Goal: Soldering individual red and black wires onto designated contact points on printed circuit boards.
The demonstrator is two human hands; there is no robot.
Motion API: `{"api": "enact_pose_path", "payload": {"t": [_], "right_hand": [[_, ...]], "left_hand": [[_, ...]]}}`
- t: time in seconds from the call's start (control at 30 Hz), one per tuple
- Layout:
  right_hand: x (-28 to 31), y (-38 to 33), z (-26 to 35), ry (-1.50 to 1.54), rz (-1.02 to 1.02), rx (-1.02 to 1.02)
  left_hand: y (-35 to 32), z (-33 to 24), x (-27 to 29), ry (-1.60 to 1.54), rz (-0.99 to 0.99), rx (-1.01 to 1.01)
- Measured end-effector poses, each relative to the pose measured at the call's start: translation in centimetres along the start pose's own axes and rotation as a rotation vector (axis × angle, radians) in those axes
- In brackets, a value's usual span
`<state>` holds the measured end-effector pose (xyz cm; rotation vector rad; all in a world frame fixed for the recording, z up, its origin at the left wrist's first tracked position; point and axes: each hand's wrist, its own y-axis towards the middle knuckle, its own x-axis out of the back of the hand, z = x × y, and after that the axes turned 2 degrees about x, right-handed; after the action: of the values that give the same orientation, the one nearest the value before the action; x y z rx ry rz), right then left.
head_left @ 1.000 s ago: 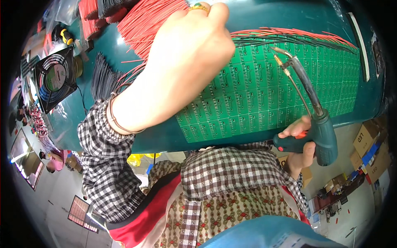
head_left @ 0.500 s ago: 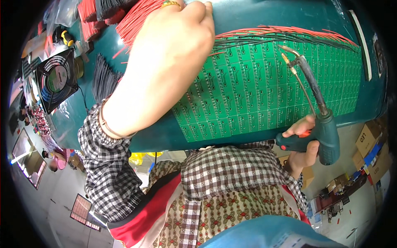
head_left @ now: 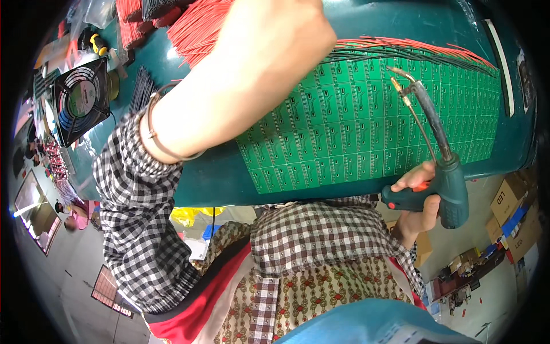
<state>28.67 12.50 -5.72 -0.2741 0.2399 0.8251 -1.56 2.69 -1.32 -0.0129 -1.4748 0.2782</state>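
My right hand point(head_left: 421, 198) is wrapped round the grip of a dark green soldering gun point(head_left: 455, 198), its bent tube rising over the boards. The thin metal solder feed tube point(head_left: 419, 123) ends near the iron's tip point(head_left: 401, 73). Beneath lies a large panel of green circuit boards point(head_left: 338, 135). Along its far edge runs a row of red wires point(head_left: 401, 45) and black wires point(head_left: 389, 55). My left hand point(head_left: 286, 31) reaches across the far left part of the panel, at the left end of that row; its fingers are hidden, so what they hold cannot be seen.
Red wire bundles point(head_left: 197, 31) lie at the back left, beside my left forearm, with black wires point(head_left: 141, 92) nearer. A black fan point(head_left: 80, 100) stands at the left. A white strip point(head_left: 500, 66) lies at the right table edge. Cardboard boxes point(head_left: 510, 200) are beyond it.
My left hand has moved right and farther away, from the red wire bundles toward the wire row. My right hand and the soldering gun have hardly moved.
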Motion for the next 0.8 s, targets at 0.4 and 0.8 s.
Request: {"api": "enact_pose_path", "payload": {"t": [0.4, 0.8], "right_hand": [[-0.2, 0.4, 0.7, -0.054, -0.017, -0.025], [0.1, -0.2, 0.4, -0.051, -0.027, -0.005]], "left_hand": [[-4.2, -0.8, -0.5, -0.77, -0.327, 0.283], [-0.1, -0.7, 0.3, -0.001, -0.192, -0.126]]}}
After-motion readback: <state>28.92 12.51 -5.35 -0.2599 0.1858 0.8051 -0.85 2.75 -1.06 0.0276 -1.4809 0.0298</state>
